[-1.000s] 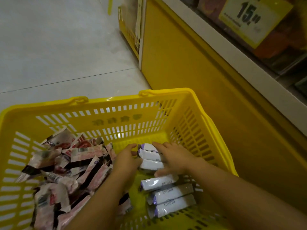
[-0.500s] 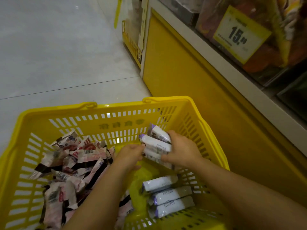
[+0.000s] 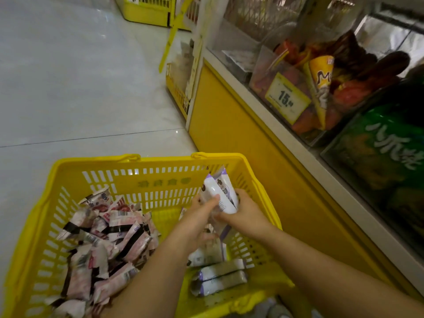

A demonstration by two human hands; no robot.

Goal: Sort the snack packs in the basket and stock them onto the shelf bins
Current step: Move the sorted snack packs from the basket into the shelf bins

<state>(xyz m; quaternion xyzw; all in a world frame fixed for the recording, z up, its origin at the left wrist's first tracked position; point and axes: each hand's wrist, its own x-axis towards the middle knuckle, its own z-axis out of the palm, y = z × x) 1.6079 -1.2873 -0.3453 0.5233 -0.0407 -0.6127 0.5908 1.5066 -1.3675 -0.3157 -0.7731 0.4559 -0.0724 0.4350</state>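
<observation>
both hands on white-purple packs (image 3: 220, 193): left hand (image 3: 202, 216) and right hand (image 3: 243, 210) grip the bunch above yellow basket (image 3: 96, 164), pink packs (image 3: 110, 239) piled left side

Purple packs (image 3: 219, 193) over yellow basket (image 3: 160, 162)

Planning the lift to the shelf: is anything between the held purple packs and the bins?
Only the right wall of the basket; above it, nothing visible stands between the packs and the bins.
</observation>
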